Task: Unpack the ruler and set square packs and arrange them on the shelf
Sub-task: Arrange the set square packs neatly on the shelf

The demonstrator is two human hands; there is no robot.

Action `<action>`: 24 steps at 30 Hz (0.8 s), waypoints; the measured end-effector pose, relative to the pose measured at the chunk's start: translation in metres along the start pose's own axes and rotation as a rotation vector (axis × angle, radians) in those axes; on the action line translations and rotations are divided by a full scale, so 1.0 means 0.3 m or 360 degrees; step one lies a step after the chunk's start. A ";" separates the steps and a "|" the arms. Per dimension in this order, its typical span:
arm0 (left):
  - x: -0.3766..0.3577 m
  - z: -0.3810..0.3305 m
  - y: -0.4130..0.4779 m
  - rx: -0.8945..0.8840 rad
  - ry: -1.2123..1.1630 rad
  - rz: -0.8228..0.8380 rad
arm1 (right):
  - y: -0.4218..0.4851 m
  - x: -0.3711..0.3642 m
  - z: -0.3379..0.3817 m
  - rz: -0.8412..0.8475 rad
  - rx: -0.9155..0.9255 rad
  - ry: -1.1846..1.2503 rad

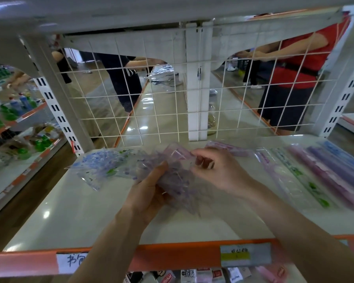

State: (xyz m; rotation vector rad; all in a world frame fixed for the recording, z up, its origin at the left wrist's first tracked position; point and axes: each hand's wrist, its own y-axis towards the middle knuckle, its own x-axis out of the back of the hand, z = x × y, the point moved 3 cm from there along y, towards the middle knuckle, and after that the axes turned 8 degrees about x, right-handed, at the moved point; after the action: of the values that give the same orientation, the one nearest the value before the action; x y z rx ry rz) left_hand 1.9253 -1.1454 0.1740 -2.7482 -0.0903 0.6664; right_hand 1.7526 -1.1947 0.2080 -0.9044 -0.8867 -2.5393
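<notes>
The shelf (70, 211) carries a row of ruler packs (315, 176) lying side by side at my right and a loose heap of set square packs (102, 166) at my left. Between them I hold a purple bundle (176, 178) in clear wrapper. My left hand (149, 193) curls round it from beneath, and my right hand (217, 170) pinches the wrapper's top edge. As I judge it, I should grip firmly below and peel the film slowly, so nothing spills.
</notes>
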 end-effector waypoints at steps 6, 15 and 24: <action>-0.025 0.001 -0.007 0.0015 0.0031 0.0083 | 0.004 0.077 0.001 0.0251 0.0157 -0.0467; -0.022 -0.008 -0.005 -0.0020 0.0017 0.0006 | -0.025 0.259 -0.161 0.0802 -0.0408 -0.0982; -0.015 -0.005 0.000 -0.0005 -0.0008 0.0005 | -0.004 0.223 -0.165 0.0884 -0.0347 -0.1070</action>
State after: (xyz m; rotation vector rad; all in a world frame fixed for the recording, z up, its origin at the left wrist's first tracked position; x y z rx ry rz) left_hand 1.9219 -1.1465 0.1771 -2.7502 -0.0878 0.6744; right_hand 1.6787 -1.2305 0.2209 -1.8332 -0.4095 -1.8780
